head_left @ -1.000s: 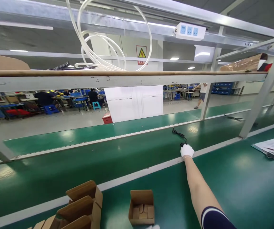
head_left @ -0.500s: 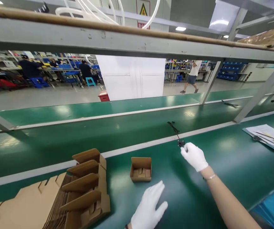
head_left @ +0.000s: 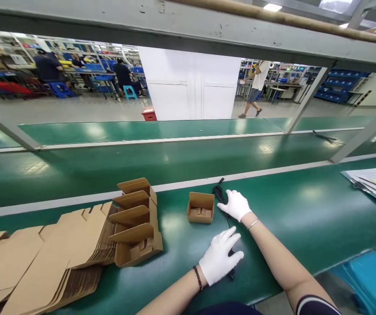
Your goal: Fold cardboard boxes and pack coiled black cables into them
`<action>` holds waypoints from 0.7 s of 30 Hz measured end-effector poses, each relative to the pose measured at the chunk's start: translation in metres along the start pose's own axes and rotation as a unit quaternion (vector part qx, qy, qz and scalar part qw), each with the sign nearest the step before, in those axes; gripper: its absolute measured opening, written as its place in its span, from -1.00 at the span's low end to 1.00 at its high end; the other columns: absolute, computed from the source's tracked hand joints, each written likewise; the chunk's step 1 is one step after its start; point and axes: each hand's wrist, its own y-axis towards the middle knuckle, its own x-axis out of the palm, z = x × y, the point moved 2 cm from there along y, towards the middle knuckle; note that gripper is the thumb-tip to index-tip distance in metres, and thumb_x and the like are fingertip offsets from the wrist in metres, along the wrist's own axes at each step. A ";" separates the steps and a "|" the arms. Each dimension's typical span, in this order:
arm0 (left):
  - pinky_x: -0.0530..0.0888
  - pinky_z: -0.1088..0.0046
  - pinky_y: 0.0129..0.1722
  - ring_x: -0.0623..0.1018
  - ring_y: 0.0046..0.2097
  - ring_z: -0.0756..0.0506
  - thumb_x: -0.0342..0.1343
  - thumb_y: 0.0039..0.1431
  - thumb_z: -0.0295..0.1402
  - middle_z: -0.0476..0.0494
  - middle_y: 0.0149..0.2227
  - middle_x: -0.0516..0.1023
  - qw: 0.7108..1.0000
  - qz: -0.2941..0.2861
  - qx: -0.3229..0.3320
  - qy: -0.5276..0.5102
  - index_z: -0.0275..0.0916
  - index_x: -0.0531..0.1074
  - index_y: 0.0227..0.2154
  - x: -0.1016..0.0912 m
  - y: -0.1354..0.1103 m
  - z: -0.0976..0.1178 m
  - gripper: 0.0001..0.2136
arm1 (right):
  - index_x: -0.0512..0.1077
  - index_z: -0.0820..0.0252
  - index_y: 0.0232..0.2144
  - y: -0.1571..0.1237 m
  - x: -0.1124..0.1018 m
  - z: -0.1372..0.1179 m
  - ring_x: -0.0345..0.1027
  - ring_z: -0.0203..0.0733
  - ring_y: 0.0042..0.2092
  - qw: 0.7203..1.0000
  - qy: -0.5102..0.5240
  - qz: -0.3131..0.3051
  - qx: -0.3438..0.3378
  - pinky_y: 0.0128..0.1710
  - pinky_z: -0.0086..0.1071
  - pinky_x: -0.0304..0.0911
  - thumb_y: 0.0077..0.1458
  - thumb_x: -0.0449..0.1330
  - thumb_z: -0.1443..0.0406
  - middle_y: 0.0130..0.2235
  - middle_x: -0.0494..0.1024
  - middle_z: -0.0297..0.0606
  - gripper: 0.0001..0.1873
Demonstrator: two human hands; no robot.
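My left hand (head_left: pixel 221 257), in a white glove, is over a black part at the end of a cable, with its fingers apart. The glove hides most of that part. Farther forward, my gloved right hand (head_left: pixel 235 204) is at the coiled black cable (head_left: pixel 219 192), its thumb and fingers spread beside the coil. From the coil the cable runs under the right hand towards the left one. Just left of the coil stands a small open cardboard box (head_left: pixel 200 214), its lid up and no product visible inside.
On the left, several open cardboard boxes (head_left: pixel 138 245) stand in a row beside stacks of flat cardboard (head_left: pixel 63 245). A clipboard with papers (head_left: pixel 371 183) lies at the right. Shelf posts (head_left: pixel 309 100) rise beyond the green bench (head_left: pixel 299 218). A blue stool (head_left: pixel 368 280) is at lower right.
My right hand has brought the black cable and its end part from the far edge towards me, beside the small box. My left hand has moved over the end part. The view has tilted down.
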 end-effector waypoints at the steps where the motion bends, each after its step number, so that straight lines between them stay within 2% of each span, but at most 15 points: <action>1: 0.41 0.12 0.13 0.40 0.17 -0.22 0.15 0.12 -0.28 -0.20 0.20 0.36 1.000 0.006 0.000 0.006 -0.17 0.39 0.05 0.000 -0.002 -0.001 -0.60 | 0.39 0.28 -0.03 0.002 0.002 -0.005 0.38 0.05 -0.05 1.000 -0.002 -0.013 0.000 -0.13 -0.25 0.24 0.04 0.18 0.13 -0.10 0.48 0.00 -0.52; 3: 0.43 0.13 0.11 0.43 0.15 -0.22 0.13 0.13 -0.27 -0.20 0.18 0.39 1.000 0.024 -0.002 0.020 -0.18 0.40 0.04 0.001 -0.008 -0.004 -0.61 | 0.44 0.28 -0.12 0.002 0.002 -0.006 0.42 -0.01 -0.11 1.000 0.005 -0.025 -0.003 -0.15 -0.29 0.24 0.05 0.14 0.28 -0.15 0.49 -0.02 -0.67; 6: 0.48 0.16 0.06 0.46 0.11 -0.21 0.09 0.17 -0.27 -0.26 0.14 0.42 0.994 0.084 0.026 0.059 -0.22 0.34 0.09 -0.004 -0.016 0.000 -0.59 | 0.40 0.26 -0.02 -0.013 -0.011 0.011 0.41 -0.12 -0.07 0.999 0.025 -0.022 -0.005 -0.08 -0.37 0.23 0.11 0.04 0.34 -0.08 0.49 -0.07 -0.63; 9: 0.45 0.13 0.08 0.39 0.18 -0.24 0.05 0.21 -0.29 -0.38 0.17 0.37 0.969 0.195 0.087 0.122 -0.32 0.19 0.17 -0.023 -0.019 0.014 -0.52 | 0.32 0.19 0.11 -0.048 -0.036 0.031 0.39 -0.20 -0.01 0.996 0.084 0.006 -0.016 -0.01 -0.41 0.23 0.20 -0.05 0.28 0.01 0.49 -0.16 -0.56; 11: 0.35 0.03 0.15 0.27 0.26 -0.30 0.06 0.20 -0.31 -0.43 0.20 0.31 0.943 0.255 0.136 0.167 -0.33 0.15 0.18 -0.043 -0.015 0.028 -0.50 | 0.33 0.16 0.11 -0.081 -0.056 0.034 0.38 -0.17 0.01 0.985 0.155 0.034 -0.062 0.01 -0.37 0.24 0.19 -0.03 0.25 0.04 0.49 -0.20 -0.55; 12: 0.28 -0.04 0.18 0.22 0.28 -0.33 0.08 0.19 -0.31 -0.43 0.21 0.30 0.933 0.267 0.155 0.185 -0.31 0.18 0.16 -0.054 -0.012 0.035 -0.51 | 0.37 0.14 0.08 -0.098 -0.065 0.031 0.39 -0.15 0.01 0.978 0.178 0.037 -0.101 0.01 -0.34 0.24 0.16 0.00 0.26 0.02 0.51 -0.21 -0.56; 14: 0.18 -0.14 0.20 0.24 0.26 -0.36 0.11 0.17 -0.29 -0.36 0.15 0.37 0.933 0.243 0.176 0.198 -0.23 0.28 0.09 -0.075 -0.004 0.046 -0.58 | 0.44 0.08 0.01 -0.130 -0.081 0.018 0.43 -0.16 -0.13 0.966 0.182 -0.003 -0.184 -0.09 -0.33 0.29 0.10 0.05 0.31 -0.12 0.57 -0.26 -0.59; 16: 0.21 -0.12 0.19 0.42 0.11 -0.30 0.13 0.16 -0.28 -0.26 -0.04 0.52 0.955 0.172 0.169 0.171 -0.19 0.38 -0.01 -0.092 0.003 0.053 -0.66 | 0.50 0.03 -0.08 -0.152 -0.091 0.005 0.42 -0.20 -0.31 0.960 0.168 -0.024 -0.224 -0.25 -0.36 0.30 0.07 0.08 0.34 -0.30 0.58 -0.33 -0.63; 18: 0.39 0.04 0.05 0.53 -0.12 -0.19 0.15 0.15 -0.27 -0.15 -0.25 0.56 0.982 0.086 0.128 0.112 -0.19 0.45 -0.12 -0.102 0.005 0.054 -0.75 | 0.54 0.03 -0.17 -0.162 -0.096 -0.007 0.38 -0.23 -0.39 0.959 0.183 0.003 -0.218 -0.34 -0.38 0.29 0.07 0.10 0.34 -0.37 0.57 -0.34 -0.70; 21: 0.49 0.26 -0.18 0.53 -0.26 -0.12 0.15 0.14 -0.23 -0.09 -0.31 0.54 0.999 0.021 0.014 -0.023 -0.19 0.50 -0.24 -0.111 -0.002 0.053 -0.81 | 0.55 0.08 -0.26 -0.164 -0.092 -0.019 0.44 -0.19 -0.36 0.941 0.270 0.060 -0.194 -0.34 -0.36 0.36 0.03 0.17 0.29 -0.33 0.60 -0.28 -0.79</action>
